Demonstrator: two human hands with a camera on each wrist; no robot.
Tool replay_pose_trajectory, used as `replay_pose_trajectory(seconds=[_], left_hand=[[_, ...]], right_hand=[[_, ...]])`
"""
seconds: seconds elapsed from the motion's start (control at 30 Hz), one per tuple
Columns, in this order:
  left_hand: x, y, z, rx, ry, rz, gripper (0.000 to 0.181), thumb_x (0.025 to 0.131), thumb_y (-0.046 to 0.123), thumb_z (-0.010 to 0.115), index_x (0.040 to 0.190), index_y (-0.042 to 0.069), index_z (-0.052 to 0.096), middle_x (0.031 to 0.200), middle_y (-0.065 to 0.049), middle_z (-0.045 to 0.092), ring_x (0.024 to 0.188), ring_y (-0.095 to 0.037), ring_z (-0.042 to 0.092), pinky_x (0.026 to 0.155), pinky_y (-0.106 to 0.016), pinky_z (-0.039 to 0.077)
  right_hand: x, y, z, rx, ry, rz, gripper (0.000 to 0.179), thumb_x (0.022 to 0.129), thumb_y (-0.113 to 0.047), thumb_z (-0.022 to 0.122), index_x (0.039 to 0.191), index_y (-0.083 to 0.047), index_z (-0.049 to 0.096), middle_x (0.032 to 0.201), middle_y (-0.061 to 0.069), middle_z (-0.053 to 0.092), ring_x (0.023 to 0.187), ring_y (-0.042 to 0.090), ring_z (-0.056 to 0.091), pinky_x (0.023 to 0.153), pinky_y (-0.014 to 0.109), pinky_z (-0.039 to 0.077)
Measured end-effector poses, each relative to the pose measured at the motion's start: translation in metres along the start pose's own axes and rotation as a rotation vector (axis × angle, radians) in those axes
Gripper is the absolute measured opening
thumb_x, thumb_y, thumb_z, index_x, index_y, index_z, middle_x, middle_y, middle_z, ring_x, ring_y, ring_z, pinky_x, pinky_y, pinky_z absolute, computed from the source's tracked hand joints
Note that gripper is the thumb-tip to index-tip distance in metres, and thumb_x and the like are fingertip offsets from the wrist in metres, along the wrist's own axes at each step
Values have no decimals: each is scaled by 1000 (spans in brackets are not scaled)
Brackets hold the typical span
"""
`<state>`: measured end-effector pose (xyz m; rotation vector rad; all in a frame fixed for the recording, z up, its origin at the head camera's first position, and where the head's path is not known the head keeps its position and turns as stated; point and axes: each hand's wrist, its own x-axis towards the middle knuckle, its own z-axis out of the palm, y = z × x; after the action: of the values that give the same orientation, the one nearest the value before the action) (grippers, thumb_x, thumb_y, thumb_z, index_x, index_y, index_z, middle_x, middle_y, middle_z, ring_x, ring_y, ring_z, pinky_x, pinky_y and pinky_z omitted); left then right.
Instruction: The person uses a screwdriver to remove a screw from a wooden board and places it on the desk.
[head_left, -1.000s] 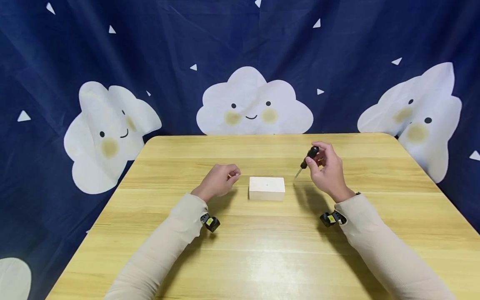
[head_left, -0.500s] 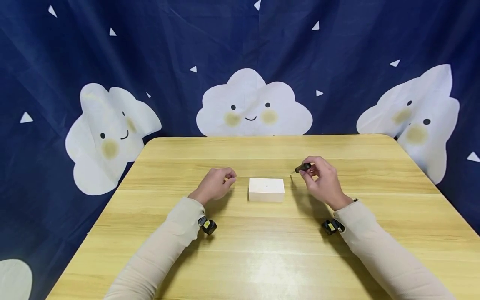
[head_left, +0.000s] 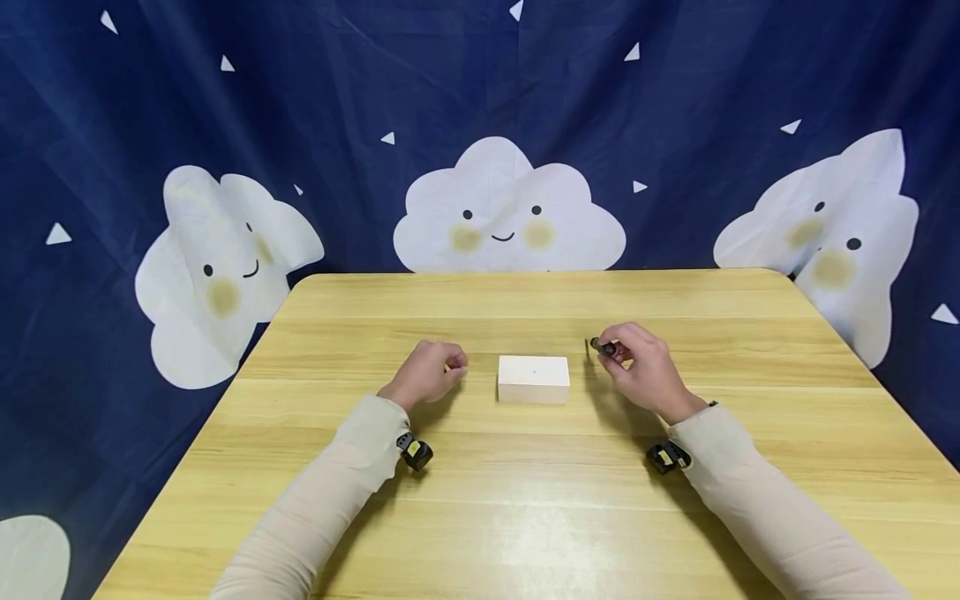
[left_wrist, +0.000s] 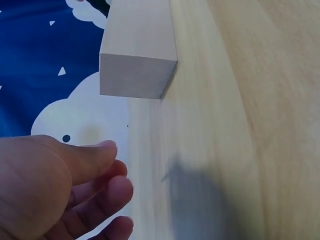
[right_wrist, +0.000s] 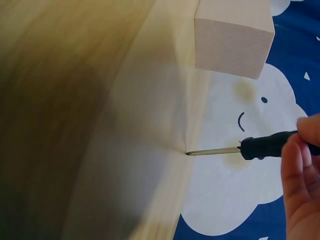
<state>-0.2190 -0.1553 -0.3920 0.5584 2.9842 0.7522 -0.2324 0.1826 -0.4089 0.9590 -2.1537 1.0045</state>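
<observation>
Above the table, to the block's right, my right hand (head_left: 648,367) grips a screwdriver (head_left: 602,346) by its black handle. Thumb and fingertips pinch the handle's end in the right wrist view, and the thin metal shaft (right_wrist: 215,151) points away toward the tabletop. Between my hands lies a pale rectangular wooden block (head_left: 533,382) with a small dark dot on its top face. My left hand (head_left: 426,373) hovers left of the block, apart from it, fingers curled and thumb near the index finger. I cannot tell whether something small sits between those fingertips (left_wrist: 117,167).
The light wooden table (head_left: 525,483) reaches back to a dark blue curtain (head_left: 337,100) printed with smiling white clouds. Each wrist wears a small black camera, one at the left cuff (head_left: 415,451) and one at the right (head_left: 666,456).
The right hand has come down and nearer, and the screwdriver has tilted from upright-leaning to pointing away. The left hand has drawn slightly left; a pale speck at its fingertips no longer shows.
</observation>
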Motion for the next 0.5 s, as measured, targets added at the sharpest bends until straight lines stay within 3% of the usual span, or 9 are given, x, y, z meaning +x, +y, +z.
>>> replay_pose_trajectory(seconds=[0.33,0.5], left_hand=[[-1,-4,3,13,-27,8,6,86,6,73,82,9,71,78,3,67,78,-15,62,76,-32,52],[1,-6,4,12,-48,10,2,86,6,73,83,7,73,80,1,69,82,-16,64,80,-33,53]], right_hand=[[-6,-1,-1,19,-200,116,29,71,16,75,91,-1,63,93,8,63,71,17,63,62,28,57],[-7,-2,-3,23,-305,190,27,75,5,80,95,-2,64,98,9,61,77,21,63,66,35,58]])
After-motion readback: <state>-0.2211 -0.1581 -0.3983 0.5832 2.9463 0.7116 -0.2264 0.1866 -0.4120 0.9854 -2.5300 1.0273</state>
